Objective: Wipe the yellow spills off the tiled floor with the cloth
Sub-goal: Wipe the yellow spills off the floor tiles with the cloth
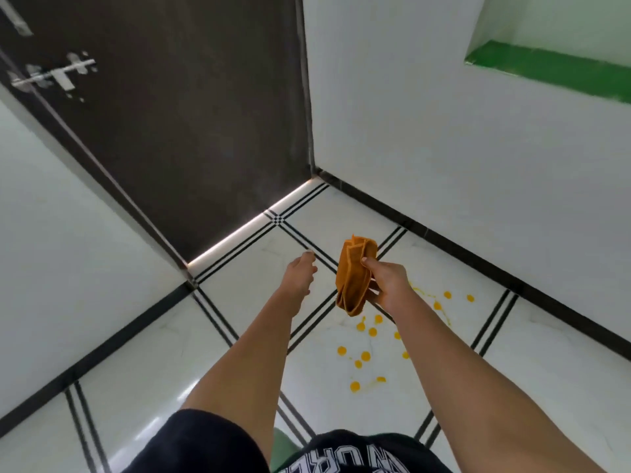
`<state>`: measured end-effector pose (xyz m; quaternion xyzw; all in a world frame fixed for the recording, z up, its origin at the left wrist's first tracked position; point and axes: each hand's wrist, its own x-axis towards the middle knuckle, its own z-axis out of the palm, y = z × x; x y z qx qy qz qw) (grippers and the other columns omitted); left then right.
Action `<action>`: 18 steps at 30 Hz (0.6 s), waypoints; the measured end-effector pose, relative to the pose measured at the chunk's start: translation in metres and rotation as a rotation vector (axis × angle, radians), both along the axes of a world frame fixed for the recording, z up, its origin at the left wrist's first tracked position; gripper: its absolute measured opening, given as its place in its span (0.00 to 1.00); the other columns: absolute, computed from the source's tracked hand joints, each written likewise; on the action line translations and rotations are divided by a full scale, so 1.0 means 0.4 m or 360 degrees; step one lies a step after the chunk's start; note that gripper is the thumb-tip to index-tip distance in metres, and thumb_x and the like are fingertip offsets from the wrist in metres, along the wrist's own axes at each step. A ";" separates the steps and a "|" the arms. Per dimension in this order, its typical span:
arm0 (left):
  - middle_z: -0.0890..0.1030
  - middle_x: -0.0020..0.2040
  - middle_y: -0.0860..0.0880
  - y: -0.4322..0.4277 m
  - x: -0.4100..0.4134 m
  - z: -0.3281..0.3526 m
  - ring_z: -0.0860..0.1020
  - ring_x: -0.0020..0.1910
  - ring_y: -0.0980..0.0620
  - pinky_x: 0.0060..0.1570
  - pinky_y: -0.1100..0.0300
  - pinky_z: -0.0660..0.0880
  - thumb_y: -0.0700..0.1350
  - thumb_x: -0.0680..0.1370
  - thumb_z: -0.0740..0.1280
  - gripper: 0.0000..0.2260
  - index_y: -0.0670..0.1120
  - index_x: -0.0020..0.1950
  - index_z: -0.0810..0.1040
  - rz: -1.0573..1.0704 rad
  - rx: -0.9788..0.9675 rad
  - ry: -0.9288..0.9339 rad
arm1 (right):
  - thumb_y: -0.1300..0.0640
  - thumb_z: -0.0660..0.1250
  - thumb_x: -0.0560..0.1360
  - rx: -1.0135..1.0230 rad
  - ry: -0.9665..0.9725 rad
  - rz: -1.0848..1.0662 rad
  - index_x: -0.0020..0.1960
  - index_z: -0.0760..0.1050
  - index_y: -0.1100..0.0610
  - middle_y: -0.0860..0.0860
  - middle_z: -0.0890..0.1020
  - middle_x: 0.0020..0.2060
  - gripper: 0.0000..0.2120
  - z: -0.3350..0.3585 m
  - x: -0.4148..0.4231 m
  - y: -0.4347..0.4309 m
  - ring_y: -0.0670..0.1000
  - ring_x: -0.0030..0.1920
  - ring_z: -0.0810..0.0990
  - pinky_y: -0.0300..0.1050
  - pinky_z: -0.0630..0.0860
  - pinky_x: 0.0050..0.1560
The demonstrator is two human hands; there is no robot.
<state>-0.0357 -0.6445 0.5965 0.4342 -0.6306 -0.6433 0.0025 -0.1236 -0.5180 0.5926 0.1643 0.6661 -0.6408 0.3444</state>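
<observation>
Yellow spills (365, 356) dot one white tile of the tiled floor (143, 363), a scatter of round drops with thin streaks between them. They lie just beyond the person's dark printed clothing (345, 452) at the bottom edge of the view. Both bare forearms reach forward, the right one passing over the spills and the left one running to the left of them.

The right hand (389, 285) is above the far edge of the spills and grips the cloth (353, 278), thumb on top and fingers curled underneath. The cloth is orange and folded into several layers. It stands roughly upright in the grip, held in the air over the far-left edge of the spills and not touching them.

The left hand (300, 271) hangs to the left of the spills, apart from the cloth. It holds nothing; its fingers look relaxed, though most are hidden behind the back of the hand.

Beyond the spills and to the left stands a dark brown door (187, 114) with a metal latch (54, 75). Behind the spills on the right, a black skirting (478, 264) runs along a white wall (444, 131). High on that wall is a green ledge (546, 70).
</observation>
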 end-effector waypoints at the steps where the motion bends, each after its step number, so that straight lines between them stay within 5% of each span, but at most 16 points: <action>1: 0.70 0.68 0.45 -0.029 -0.033 -0.003 0.68 0.66 0.44 0.62 0.51 0.65 0.56 0.81 0.50 0.23 0.44 0.70 0.65 -0.0046 0.0003 -0.0008 | 0.60 0.70 0.73 -0.0010 0.0001 -0.0042 0.44 0.73 0.61 0.58 0.79 0.44 0.06 -0.003 -0.025 -0.025 0.61 0.50 0.79 0.60 0.77 0.52; 7: 0.70 0.68 0.44 -0.228 -0.293 -0.048 0.68 0.67 0.45 0.64 0.50 0.64 0.54 0.81 0.51 0.21 0.44 0.70 0.66 -0.0452 0.0061 -0.0085 | 0.60 0.69 0.74 -0.0046 -0.0034 -0.0497 0.52 0.73 0.62 0.59 0.79 0.45 0.10 -0.044 -0.173 -0.180 0.61 0.49 0.79 0.58 0.77 0.48; 13: 0.71 0.68 0.45 -0.347 -0.503 -0.080 0.69 0.66 0.45 0.60 0.52 0.66 0.55 0.81 0.50 0.22 0.45 0.70 0.66 -0.1012 -0.0009 -0.0205 | 0.61 0.67 0.75 -0.0039 -0.0083 -0.0977 0.44 0.73 0.60 0.58 0.79 0.42 0.04 -0.041 -0.246 -0.285 0.59 0.47 0.79 0.56 0.76 0.46; 18: 0.74 0.62 0.45 -0.322 -0.674 -0.107 0.72 0.53 0.49 0.51 0.56 0.67 0.53 0.81 0.52 0.20 0.43 0.68 0.68 -0.1362 -0.0003 -0.0278 | 0.61 0.66 0.76 0.0009 -0.0110 -0.1341 0.42 0.73 0.62 0.59 0.78 0.44 0.06 -0.070 -0.315 -0.297 0.61 0.48 0.78 0.53 0.76 0.41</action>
